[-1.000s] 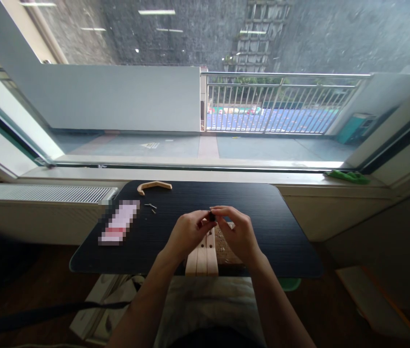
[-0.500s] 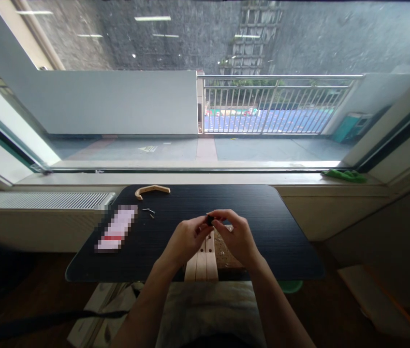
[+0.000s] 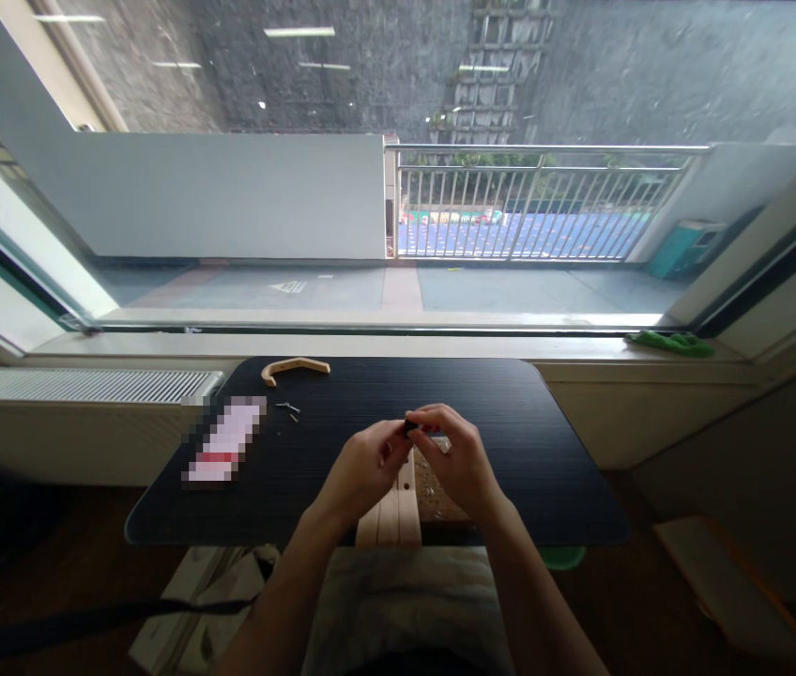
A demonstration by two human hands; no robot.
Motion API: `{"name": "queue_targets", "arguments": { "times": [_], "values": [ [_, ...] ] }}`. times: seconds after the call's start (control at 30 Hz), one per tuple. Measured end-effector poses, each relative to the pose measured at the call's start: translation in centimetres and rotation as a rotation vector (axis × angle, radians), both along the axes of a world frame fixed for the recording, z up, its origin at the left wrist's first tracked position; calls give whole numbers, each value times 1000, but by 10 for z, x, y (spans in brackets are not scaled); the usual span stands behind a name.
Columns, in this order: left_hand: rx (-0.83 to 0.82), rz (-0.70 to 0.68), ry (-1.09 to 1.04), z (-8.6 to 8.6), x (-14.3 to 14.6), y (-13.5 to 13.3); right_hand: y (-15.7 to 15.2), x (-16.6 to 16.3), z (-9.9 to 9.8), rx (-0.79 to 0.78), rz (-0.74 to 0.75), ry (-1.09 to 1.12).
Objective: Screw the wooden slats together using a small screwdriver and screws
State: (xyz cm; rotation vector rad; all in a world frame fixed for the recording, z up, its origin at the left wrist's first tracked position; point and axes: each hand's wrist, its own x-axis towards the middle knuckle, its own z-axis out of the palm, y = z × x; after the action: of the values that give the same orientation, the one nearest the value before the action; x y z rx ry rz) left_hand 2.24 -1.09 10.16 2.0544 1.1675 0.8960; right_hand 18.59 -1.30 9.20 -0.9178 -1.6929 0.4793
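Over the middle of a black table (image 3: 525, 441), my left hand (image 3: 361, 469) and my right hand (image 3: 452, 458) meet fingertip to fingertip. Between them they pinch a small dark part (image 3: 410, 427); I cannot make out what it is. Under the hands lies a pale wooden piece (image 3: 392, 512) of several slats with holes, reaching to the table's near edge. A cork-like board (image 3: 433, 493) lies beside it under my right hand.
A curved wooden piece (image 3: 294, 367) lies at the table's back left. Two small metal screws (image 3: 289, 409) and a blurred pink-white packet (image 3: 224, 440) lie to the left. A radiator grille (image 3: 81, 385) and a window sill with a green cloth (image 3: 672, 343) run behind.
Both hands stay together on the small dark part and have shifted only slightly; the fingers have turned a little around it. The view has dipped a touch.
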Motion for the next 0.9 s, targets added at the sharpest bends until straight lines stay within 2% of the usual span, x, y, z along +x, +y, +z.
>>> {"name": "queue_targets", "arguments": {
  "times": [0.27,0.47,0.9],
  "values": [
    [67,114,-22,-10,2,2,-1,-4,-1,27,-17,35],
    [100,206,-28,-10,7,3,-1,-7,-2,73,-35,43],
    [80,208,-68,-12,5,2,-7,-11,-4,66,-96,24]
  ]
}}
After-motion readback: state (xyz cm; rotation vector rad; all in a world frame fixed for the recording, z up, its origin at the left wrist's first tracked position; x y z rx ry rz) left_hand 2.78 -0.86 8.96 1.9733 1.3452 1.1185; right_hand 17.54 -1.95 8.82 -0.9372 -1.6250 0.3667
